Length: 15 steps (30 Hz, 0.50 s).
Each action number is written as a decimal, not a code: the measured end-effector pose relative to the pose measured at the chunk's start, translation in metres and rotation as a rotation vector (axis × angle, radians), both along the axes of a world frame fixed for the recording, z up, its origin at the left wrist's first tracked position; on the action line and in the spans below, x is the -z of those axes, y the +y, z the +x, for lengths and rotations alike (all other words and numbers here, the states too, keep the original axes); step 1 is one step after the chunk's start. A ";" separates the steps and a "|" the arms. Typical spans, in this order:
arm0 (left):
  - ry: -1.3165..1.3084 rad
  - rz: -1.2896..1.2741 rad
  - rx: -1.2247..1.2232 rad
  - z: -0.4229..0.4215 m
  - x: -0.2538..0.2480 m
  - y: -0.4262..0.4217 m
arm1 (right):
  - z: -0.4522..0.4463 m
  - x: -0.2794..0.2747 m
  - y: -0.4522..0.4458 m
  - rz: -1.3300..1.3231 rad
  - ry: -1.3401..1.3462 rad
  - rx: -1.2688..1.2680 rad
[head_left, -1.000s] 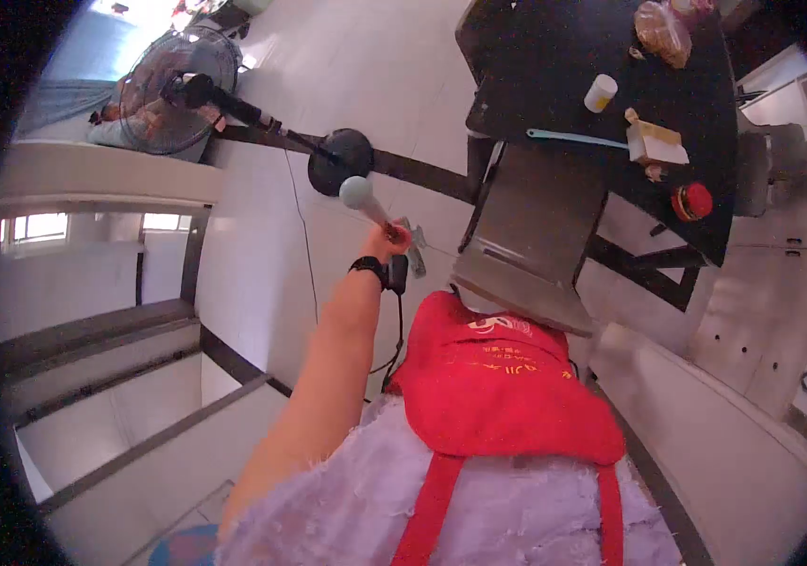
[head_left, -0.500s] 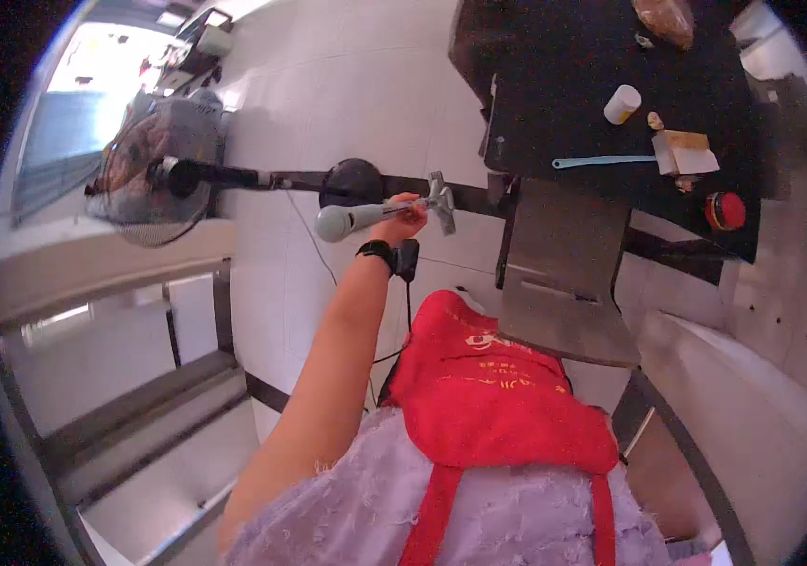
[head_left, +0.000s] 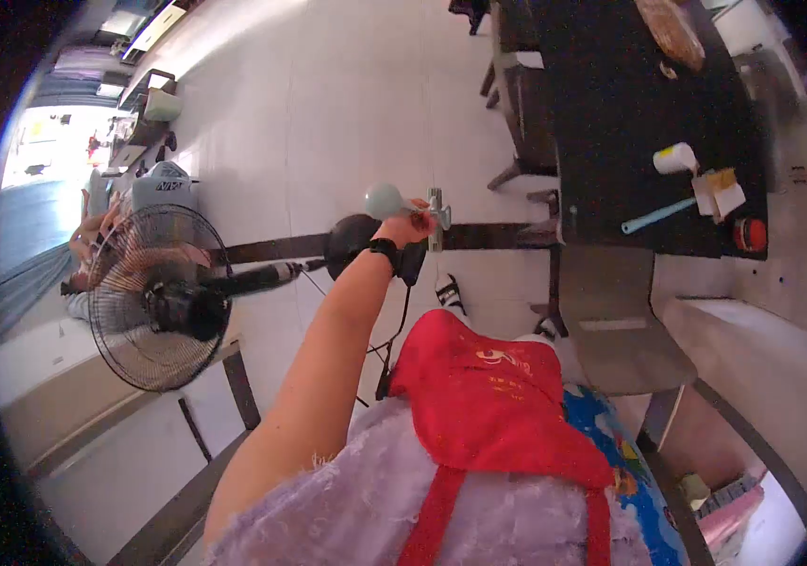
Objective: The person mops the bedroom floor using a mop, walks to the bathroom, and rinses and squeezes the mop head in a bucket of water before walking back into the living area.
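Pale green and rounded at one end, the wand (head_left: 385,201) is in the left hand (head_left: 410,224), whose fingers are curled around its middle – the individual fingertips are too small to make out. Its long axis runs roughly left to right and looks foreshortened: the round end pokes out left of the fingers, while the grey crossbar (head_left: 436,220) sits just right of them, lying near to far across that axis. Left of the hand stands a fan (head_left: 191,309), its black base (head_left: 352,236) partly hidden behind the hand and wrist. Well to the right is a dark table (head_left: 649,94) – the right hand is out of view
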<state>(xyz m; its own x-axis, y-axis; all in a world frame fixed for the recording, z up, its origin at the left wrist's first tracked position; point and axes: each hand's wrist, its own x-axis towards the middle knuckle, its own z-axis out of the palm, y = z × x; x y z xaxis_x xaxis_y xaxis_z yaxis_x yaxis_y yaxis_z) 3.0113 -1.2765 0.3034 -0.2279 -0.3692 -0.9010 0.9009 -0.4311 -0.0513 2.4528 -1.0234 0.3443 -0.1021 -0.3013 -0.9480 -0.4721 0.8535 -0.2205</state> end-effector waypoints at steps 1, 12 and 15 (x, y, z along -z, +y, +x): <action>0.018 0.014 0.005 0.016 -0.005 -0.013 | 0.017 -0.003 -0.020 -0.015 -0.014 -0.016; 0.093 -0.073 0.008 0.211 0.031 -0.141 | 0.169 0.030 -0.172 -0.121 -0.055 -0.078; -0.043 -0.064 -0.069 0.244 -0.025 -0.165 | 0.199 0.049 -0.215 -0.113 -0.060 -0.090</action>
